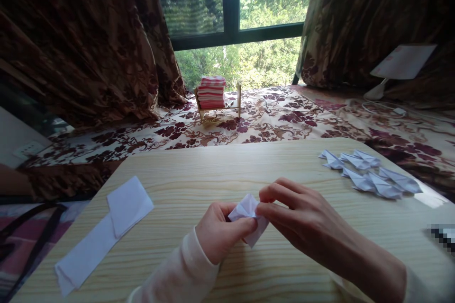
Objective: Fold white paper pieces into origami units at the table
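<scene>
A small piece of folded white paper [253, 236] is held just above the wooden table, near its middle. My left hand [223, 229] pinches it from the left, the thumb lying across its front. From the right, my right hand [295, 208] grips the paper's upper right edge between thumb and fingertips; the fingertips are partly hidden behind the hand. The paper has several creases and a raised fold at the top.
Several folded paper pieces [377, 182] lie at the table's [185, 165] back right. White paper sheets [131, 206] and a paper strip [85, 251] rest at the left. Beyond stands a small rack with folded striped cloths [211, 93]; a lamp [401, 64] is at right.
</scene>
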Demonstrator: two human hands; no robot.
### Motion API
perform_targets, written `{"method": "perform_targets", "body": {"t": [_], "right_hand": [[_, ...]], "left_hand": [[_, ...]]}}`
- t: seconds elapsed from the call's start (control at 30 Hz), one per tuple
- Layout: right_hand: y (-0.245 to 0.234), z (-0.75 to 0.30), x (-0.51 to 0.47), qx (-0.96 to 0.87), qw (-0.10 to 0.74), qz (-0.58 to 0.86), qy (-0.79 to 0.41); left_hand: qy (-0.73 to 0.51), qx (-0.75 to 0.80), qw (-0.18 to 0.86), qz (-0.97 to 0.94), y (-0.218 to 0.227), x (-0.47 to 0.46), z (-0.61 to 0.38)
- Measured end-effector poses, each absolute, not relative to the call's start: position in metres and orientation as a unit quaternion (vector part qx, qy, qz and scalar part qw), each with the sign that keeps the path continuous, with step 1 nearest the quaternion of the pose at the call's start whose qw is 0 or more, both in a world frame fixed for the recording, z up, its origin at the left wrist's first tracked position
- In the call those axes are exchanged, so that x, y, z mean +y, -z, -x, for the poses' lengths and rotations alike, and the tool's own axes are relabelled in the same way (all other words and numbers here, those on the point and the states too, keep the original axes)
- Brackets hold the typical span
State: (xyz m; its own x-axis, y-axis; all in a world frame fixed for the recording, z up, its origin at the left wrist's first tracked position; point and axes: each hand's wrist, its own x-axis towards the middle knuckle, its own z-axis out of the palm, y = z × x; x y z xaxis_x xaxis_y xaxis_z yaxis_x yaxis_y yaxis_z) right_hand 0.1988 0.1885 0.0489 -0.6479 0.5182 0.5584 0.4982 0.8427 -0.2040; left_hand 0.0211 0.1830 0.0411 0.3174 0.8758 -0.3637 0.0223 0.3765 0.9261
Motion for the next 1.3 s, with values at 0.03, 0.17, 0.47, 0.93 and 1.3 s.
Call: {"method": "perform_targets", "body": {"t": [0.03, 0.17, 0.47, 0.93, 1.3], "right_hand": [[-0.048, -0.199, 0.189, -0.907, 0.315, 0.279, -0.016], [-0.047, -0.200, 0.189, -0.906, 0.326, 0.270, -0.019], [-0.046, -0.200, 0.189, -0.899, 0.343, 0.264, -0.069], [-0.030, -0.180, 0.183, -0.695, 0.381, 0.449, -0.412], [-0.034, -0.178, 0.183, -0.726, 0.417, 0.461, -0.293]], "left_hand": [[-0.317, 0.494, 0.670, -0.455, -0.041, 0.183, -0.021], [-0.321, 0.491, 0.669, -0.456, -0.041, 0.182, -0.022], [-0.350, 0.503, 0.646, -0.456, -0.040, 0.180, -0.027], [-0.443, 0.514, 0.505, -0.533, -0.034, 0.169, -0.036], [-0.419, 0.512, 0.549, -0.511, -0.033, 0.167, -0.040]]}}
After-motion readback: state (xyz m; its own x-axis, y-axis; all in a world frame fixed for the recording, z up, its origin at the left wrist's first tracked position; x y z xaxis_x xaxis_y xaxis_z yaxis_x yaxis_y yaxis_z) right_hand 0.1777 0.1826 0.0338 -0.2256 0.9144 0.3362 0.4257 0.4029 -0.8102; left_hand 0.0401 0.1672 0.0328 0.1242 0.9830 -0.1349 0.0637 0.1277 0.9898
